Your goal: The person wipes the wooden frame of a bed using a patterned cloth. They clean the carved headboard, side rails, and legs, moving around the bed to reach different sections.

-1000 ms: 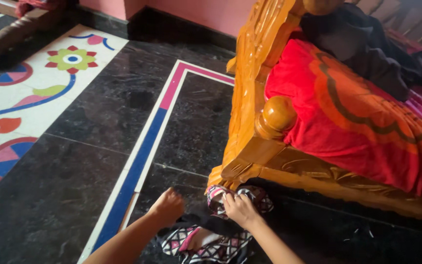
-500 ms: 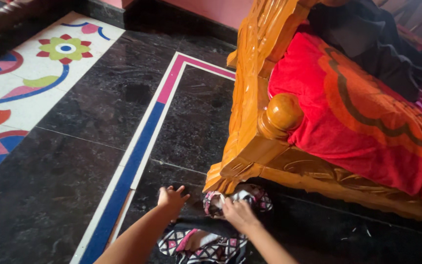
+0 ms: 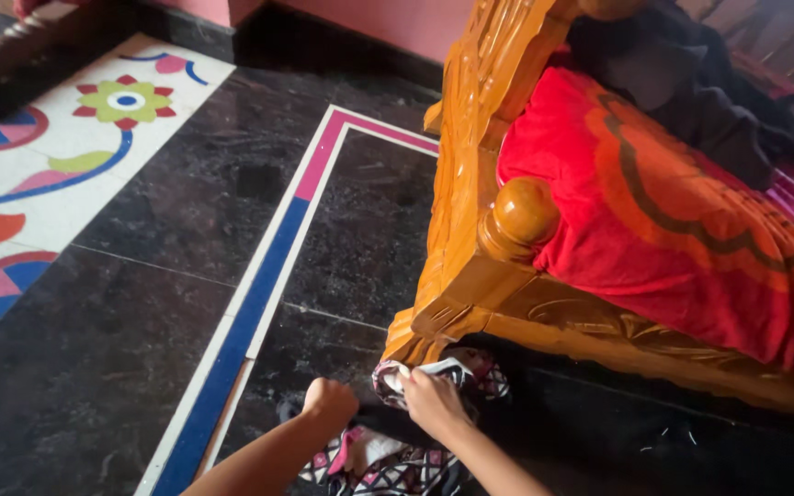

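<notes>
A patterned cloth (image 3: 388, 464) in black, white and pink lies crumpled on the dark floor by the corner leg of a carved wooden bed (image 3: 470, 276). My left hand (image 3: 328, 401) is closed into a fist on the cloth's left edge. My right hand (image 3: 431, 401) grips a bunched white and patterned part of the same cloth, right under the bed corner. Both forearms reach in from the bottom of the view.
The bed carries a red and orange blanket (image 3: 682, 220) and dark clothing (image 3: 691, 83). The black marble floor (image 3: 94, 367) has a blue and pink inlaid stripe (image 3: 259, 303) and a flowered white panel (image 3: 57, 156) at the left. A pink wall runs along the top.
My left hand, spread open half a second ago, has closed into a fist on the cloth. My right hand has pulled up a white fold of it.
</notes>
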